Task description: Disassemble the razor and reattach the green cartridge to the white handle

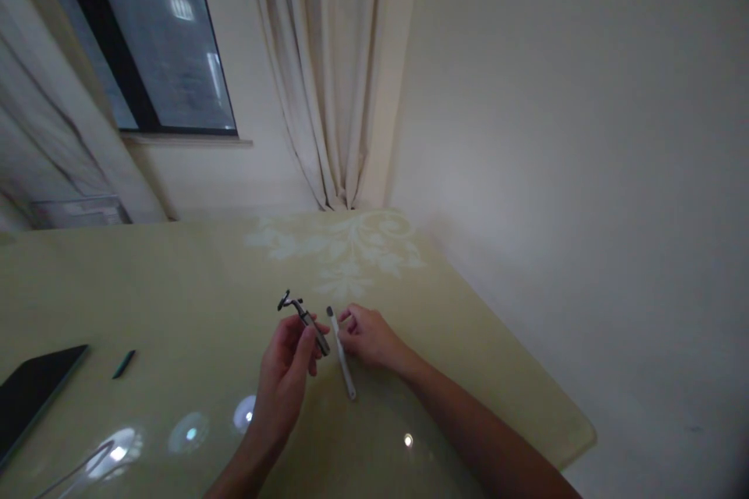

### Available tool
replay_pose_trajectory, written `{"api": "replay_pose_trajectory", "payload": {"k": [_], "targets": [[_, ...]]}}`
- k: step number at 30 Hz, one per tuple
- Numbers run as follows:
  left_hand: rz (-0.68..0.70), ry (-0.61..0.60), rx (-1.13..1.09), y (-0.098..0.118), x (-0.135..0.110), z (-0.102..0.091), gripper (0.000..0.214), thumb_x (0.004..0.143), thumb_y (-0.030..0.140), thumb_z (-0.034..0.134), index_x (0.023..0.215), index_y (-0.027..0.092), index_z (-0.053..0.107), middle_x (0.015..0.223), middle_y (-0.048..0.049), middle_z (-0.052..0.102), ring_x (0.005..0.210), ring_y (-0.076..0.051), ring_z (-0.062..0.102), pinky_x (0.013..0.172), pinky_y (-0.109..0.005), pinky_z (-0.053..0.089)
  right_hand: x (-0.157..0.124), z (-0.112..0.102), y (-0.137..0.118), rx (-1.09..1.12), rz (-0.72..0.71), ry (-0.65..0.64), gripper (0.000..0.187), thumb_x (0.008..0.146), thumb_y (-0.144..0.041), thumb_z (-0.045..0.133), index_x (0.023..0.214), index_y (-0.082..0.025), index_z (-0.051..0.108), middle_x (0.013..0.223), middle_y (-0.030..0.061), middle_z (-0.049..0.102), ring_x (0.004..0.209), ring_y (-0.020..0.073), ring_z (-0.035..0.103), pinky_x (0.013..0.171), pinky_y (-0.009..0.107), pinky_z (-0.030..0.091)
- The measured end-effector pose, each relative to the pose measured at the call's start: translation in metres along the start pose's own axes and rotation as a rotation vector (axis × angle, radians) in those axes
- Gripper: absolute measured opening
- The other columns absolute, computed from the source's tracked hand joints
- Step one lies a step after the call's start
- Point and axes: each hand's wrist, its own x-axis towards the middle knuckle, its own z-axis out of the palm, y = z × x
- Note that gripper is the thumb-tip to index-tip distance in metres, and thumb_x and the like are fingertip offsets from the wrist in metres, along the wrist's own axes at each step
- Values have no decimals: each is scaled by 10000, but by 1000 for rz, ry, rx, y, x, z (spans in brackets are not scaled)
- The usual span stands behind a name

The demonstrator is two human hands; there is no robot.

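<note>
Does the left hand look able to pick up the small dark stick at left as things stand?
Probably not straight away: the left hand is holding the razor. Nothing visible blocks the way to the small dark stick, so setting the razor down first would likely do.

A dark-framed window sits upper left, a pale curtain hangs top centre, and a flat black object lies lower left.
</note>
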Motion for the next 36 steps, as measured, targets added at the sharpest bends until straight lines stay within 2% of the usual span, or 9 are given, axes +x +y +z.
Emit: {"api": "replay_pose_trajectory", "payload": {"k": [3,6,10,15,19,24,28,32,36], "targets": [[-21,-71,21,-8,-7,4,382,938,558,730,1050,194,700,906,-49,750,680,-168,657,554,-253,550,-8,1,8,172,-33,-31,348,961,-103,506,1274,-158,649,930,46,804,804,161,764,704,224,540],[-70,-133,68,-18,-16,3,373,920,540,755,1060,196,726,827,-34,739,672,-189,686,580,-273,577,-19,3,7,280,-73,-44,318,982,-145,529,1271,-155,662,1015,71,805,881,174,770,764,243,564],[-108,-111,158,-26,-26,-2,393,863,550,808,1059,212,764,898,-73,807,793,-260,777,658,-312,631,-29,0,4,372,-100,-82,339,1024,-153,463,1294,-154,668,1058,84,795,897,180,771,798,271,582],[-19,-157,315,-24,-29,-6,293,863,512,814,989,248,830,897,-72,848,813,-288,804,718,-334,650,-34,-2,2,439,-88,-103,327,1043,-175,448,1256,-152,695,1045,93,790,912,204,775,814,303,593],[60,-258,350,-18,-42,0,235,830,516,842,900,292,846,862,-51,848,764,-278,790,707,-324,649,-41,7,-6,598,-84,-145,304,1011,-203,482,1201,-177,717,1153,106,790,1098,239,772,937,341,592],[45,-88,336,-16,-63,9,366,807,642,835,949,305,857,885,-64,861,782,-286,789,758,-332,655,-43,20,-12,774,-98,-281,344,1011,-360,546,1254,-195,724,1292,128,763,1294,306,704,1083,424,532],[117,-131,346,-14,-60,6,294,855,574,817,909,289,863,857,-79,857,792,-292,793,778,-351,664,-36,25,-9,750,-154,-341,407,959,-415,646,1307,-226,741,1355,120,736,1310,335,665,1038,406,538],[147,-254,322,-15,-50,2,227,877,482,814,958,279,873,927,-93,874,842,-304,812,791,-367,677,-30,25,-7,710,-349,-381,616,811,-443,766,1385,-225,717,1226,92,742,1170,332,678,954,378,551],[-23,-206,149,-14,-42,3,297,915,495,771,1061,244,834,929,-85,861,843,-283,817,769,-348,679,-30,21,-12,703,-304,-283,465,949,-563,628,1231,-219,760,1142,88,737,1179,296,661,1045,386,515]]}}
